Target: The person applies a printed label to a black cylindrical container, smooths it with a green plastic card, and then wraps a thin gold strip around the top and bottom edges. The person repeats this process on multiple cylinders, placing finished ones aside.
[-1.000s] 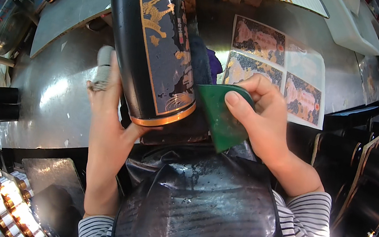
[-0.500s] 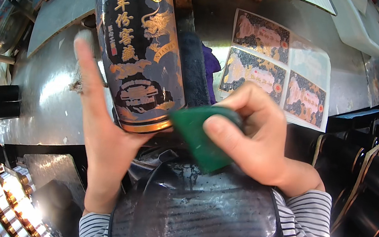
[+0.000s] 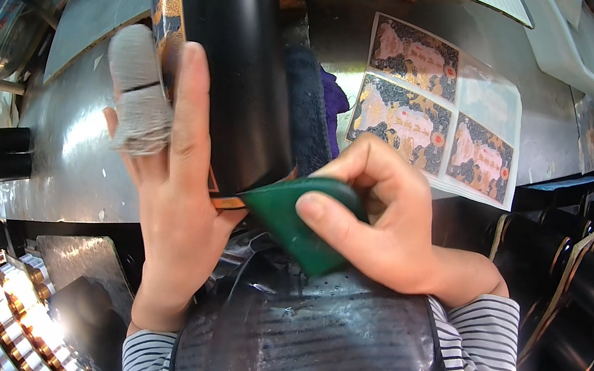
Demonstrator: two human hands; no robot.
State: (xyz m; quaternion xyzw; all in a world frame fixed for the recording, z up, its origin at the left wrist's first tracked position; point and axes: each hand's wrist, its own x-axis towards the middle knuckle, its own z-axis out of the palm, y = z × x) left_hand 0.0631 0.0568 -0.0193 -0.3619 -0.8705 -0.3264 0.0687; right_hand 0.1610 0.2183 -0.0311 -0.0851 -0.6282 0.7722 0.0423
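Observation:
A black cylindrical canister (image 3: 243, 56) with gold rims leans across the middle, its lower end toward me. Part of a dark, gold-printed label (image 3: 169, 4) shows on its left side; plain black faces up. My left hand (image 3: 181, 169) lies along the left side with its fingers stretched out, the thumb by the lower rim. Grey fabric covers (image 3: 145, 88) wrap some of its fingers. In my right hand (image 3: 394, 222) a green, flat-edged scraper (image 3: 307, 221) is pinched between thumb and fingers. Its left corner is at the canister's lower rim; whether it touches I cannot tell.
Sheets of dark and gold printed labels (image 3: 405, 117) lie on the metal table (image 3: 74, 147) at the right. A dark blue towel (image 3: 308, 104) and a purple cloth (image 3: 333, 99) lie beside the canister. More black cylinders (image 3: 578, 293) stand at the right. A black apron (image 3: 313, 340) covers my lap.
The canister has turned to the left, bringing plain black up where the printed front was. My left fingers have come to lie against its side. The scraper has shifted slightly left and down.

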